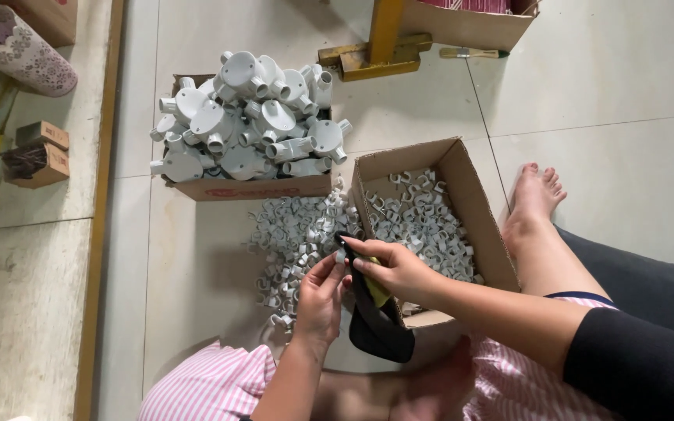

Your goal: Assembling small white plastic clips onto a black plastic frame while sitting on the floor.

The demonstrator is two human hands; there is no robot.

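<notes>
The person wears pink and white striped clothes (212, 386) over the lap. A black sleeve (633, 362) covers the right upper arm. Both forearms, both hands and the feet are bare, with no shoes.

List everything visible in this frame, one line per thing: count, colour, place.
Round pipe junction boxes: many, white, heaped on a carton at top centre.
Carton under them: one, brown, on the floor.
Loose clips: many, white, piled on the tiles between the cartons.
Open carton: one, brown, centre right, holding more white clips.
Dark pliers-like tool: one, black with yellow, under the hands.
Small box: one, brown, left ledge.
Brush: one, wooden handle, top right.
Bare foot: one, right of the open carton.
Left hand: pinching a small white clip.
Right hand: on the tool, fingertips at that clip.
</notes>
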